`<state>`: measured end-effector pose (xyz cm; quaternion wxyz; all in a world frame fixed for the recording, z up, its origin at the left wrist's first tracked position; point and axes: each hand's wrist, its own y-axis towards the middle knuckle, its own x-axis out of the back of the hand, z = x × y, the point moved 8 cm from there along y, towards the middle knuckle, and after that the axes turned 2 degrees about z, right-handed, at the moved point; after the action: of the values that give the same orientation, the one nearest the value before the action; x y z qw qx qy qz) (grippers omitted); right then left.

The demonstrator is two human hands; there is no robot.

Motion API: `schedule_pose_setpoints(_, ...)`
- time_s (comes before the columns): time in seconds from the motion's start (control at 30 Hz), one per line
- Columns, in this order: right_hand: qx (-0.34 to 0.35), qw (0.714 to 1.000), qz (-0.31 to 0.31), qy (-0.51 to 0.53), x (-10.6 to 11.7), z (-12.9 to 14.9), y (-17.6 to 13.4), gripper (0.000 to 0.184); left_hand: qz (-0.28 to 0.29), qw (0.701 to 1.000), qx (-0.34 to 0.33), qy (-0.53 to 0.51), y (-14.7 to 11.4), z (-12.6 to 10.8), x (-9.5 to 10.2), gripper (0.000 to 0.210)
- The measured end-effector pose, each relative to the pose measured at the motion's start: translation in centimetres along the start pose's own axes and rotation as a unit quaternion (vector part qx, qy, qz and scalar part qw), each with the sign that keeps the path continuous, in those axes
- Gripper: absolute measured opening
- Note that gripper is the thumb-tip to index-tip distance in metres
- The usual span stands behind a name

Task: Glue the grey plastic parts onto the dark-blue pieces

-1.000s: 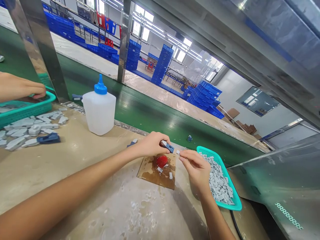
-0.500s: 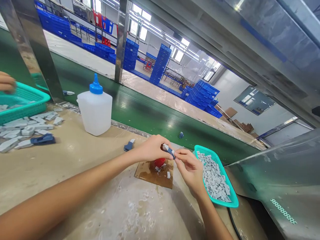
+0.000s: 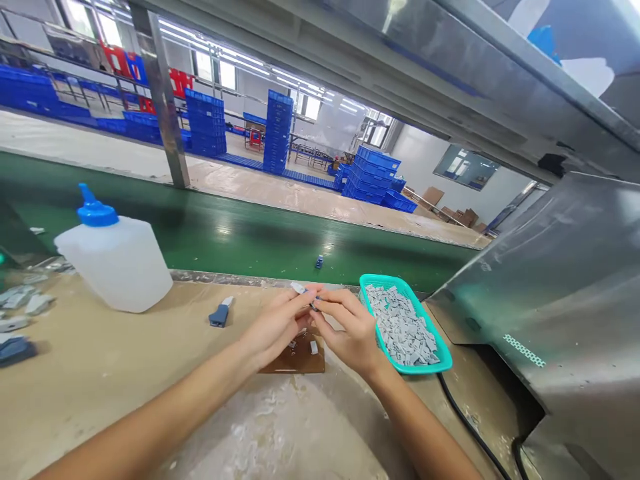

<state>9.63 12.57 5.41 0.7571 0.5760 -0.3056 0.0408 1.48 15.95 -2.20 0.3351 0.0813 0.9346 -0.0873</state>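
Over a brown plate (image 3: 303, 362), my left hand (image 3: 275, 327) and my right hand (image 3: 350, 328) meet with fingers closed on a small dark blue plastic part with a light grey tip (image 3: 298, 288). The tip points up and left; fingers cover most of the rest. On the plate lies a small light grey piece (image 3: 314, 347). A similar blue and grey part (image 3: 221, 313) rests on the table left of my hands. Beside my right hand, a turquoise basket (image 3: 443, 367) holds many small grey pieces.
A white bottle with a blue nozzle (image 3: 120, 263) stands at left, near loose grey pieces (image 3: 37, 304) and another dark blue part (image 3: 15, 350). Behind runs a green conveyor belt (image 3: 250, 243) with a small blue part (image 3: 319, 262) on it. A metal panel (image 3: 560, 320) rises at right.
My view has swung to the right. My hands have drawn closer together around the part, and they now hide the red object seen on the plate before.
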Motion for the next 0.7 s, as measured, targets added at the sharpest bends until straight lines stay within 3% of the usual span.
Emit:
schedule_pose_setpoints(0.07, 0.014, 1.0, -0.006, 0.01, 0.2, 0.0, 0.0, 0.014, -0.008, 1.0, 0.001, -0.001, 0.0, -0.2, 0.1, 0.016)
schedule_pose_setpoints(0.2, 0.006, 0.999, 0.005, 0.036, 0.2, -0.4, 0.0, 0.012, -0.081, 0.997, 0.004, -0.016, -0.1, -0.1, 1.1, 0.007)
schedule_pose_setpoints(0.37, -0.019, 0.999, 0.028, 0.034, -0.2, -1.4, 0.1, 0.012, -0.106, 0.993, -0.042, 0.021, 0.8, -0.8, 2.3, 0.01)
schedule_pose_setpoints(0.43, -0.058, 0.998, 0.02, 0.01, 0.7, -3.3, 0.2, 0.011, -0.131, 0.986, -0.087, 0.057, 1.8, -2.2, 3.7, 0.016)
schedule_pose_setpoints(0.5, -0.145, 0.988, 0.029, -0.033, 2.0, -6.6, 0.1, 0.016, -0.173, 0.965, -0.146, 0.129, 2.9, -4.5, 5.7, 0.02)
schedule_pose_setpoints(0.57, -0.267, 0.955, 0.084, -0.097, 3.3, -10.7, -0.9, 0.023, -0.22, 0.918, -0.188, 0.272, 4.0, -7.2, 7.8, 0.022)
schedule_pose_setpoints(0.6, -0.323, 0.927, 0.139, -0.133, 3.7, -12.7, -1.8, 0.025, -0.239, 0.872, -0.192, 0.381, 4.6, -8.6, 8.7, 0.024)
schedule_pose_setpoints(0.63, -0.362, 0.895, 0.207, -0.158, 3.8, -14.3, -3.0, 0.028, -0.243, 0.804, -0.183, 0.512, 5.3, -9.7, 9.2, 0.027)
schedule_pose_setpoints(0.7, -0.383, 0.866, 0.28, -0.161, 3.8, -16.2, -4.8, 0.028, -0.202, 0.619, -0.13, 0.747, 7.0, -10.4, 9.9, 0.034)
